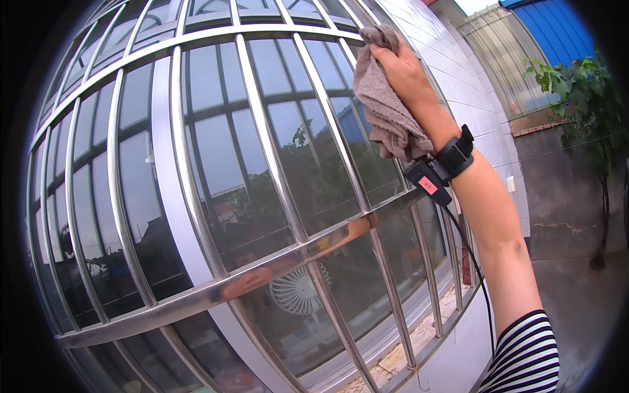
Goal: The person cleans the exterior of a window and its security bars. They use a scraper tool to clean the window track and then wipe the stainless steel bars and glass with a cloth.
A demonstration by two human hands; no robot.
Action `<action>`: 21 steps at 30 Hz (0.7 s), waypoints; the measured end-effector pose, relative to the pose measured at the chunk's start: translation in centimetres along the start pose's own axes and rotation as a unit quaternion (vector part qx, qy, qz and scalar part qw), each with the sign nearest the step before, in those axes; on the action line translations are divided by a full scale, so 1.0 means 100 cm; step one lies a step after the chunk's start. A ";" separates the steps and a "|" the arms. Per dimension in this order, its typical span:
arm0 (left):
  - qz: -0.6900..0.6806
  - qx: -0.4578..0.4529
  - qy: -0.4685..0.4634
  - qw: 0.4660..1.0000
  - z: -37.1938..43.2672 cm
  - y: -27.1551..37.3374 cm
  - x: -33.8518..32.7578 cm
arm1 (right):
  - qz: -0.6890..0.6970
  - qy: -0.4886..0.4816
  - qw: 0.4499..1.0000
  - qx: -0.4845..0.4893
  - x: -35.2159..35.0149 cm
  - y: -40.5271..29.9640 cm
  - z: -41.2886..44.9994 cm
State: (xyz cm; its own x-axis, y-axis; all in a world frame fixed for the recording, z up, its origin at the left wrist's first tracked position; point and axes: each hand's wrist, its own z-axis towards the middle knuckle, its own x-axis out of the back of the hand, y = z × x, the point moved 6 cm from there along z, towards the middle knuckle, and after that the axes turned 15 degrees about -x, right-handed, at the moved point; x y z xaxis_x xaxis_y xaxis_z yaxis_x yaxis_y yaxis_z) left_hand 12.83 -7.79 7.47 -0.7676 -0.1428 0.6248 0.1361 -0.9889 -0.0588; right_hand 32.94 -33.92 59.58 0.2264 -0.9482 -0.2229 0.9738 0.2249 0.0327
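Note:
My right hand [405, 73] is raised at the upper right, its fingers closed around a brown-grey cloth [376, 93]. The bunched top of the cloth lies against a metal bar of the window grille, near the upper crossbar [206, 35]; the rest hangs down beside my wrist. A black strap holds a small dark device [427, 179] on that wrist, and a cable runs down from it. Upright shiny bars [270, 142] and a lower crossbar [295, 253] stand in front of the window glass [314, 191]. My left hand is out of view.
Behind the glass is a white fan [295, 292]. Below the grille runs a stone window sill [388, 363]. White wall tiles [462, 73] flank the window. Farther right are a grey wall [560, 196], a leafy vine [589, 93] and a blue metal sheet [550, 29].

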 end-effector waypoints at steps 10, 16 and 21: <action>-0.099 -0.050 0.040 0.993 -0.006 -0.010 0.000 | -0.410 -0.062 0.905 -0.093 -0.190 -0.010 0.069; -0.123 -0.056 0.026 0.991 -0.007 -0.012 0.002 | -0.276 -0.104 0.947 -0.126 -0.165 0.007 0.034; -0.144 -0.009 -0.098 0.985 -0.016 -0.014 -0.015 | -0.063 -0.180 0.970 -0.150 -0.148 0.025 -0.055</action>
State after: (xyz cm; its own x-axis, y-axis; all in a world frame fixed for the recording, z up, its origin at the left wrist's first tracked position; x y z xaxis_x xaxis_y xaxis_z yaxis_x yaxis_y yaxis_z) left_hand 12.81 -6.24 5.41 -0.6371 0.1521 0.7556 -0.0826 -0.9882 0.1293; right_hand 31.91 -18.08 57.60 0.1498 -0.9773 0.1498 0.9571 0.1053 -0.2699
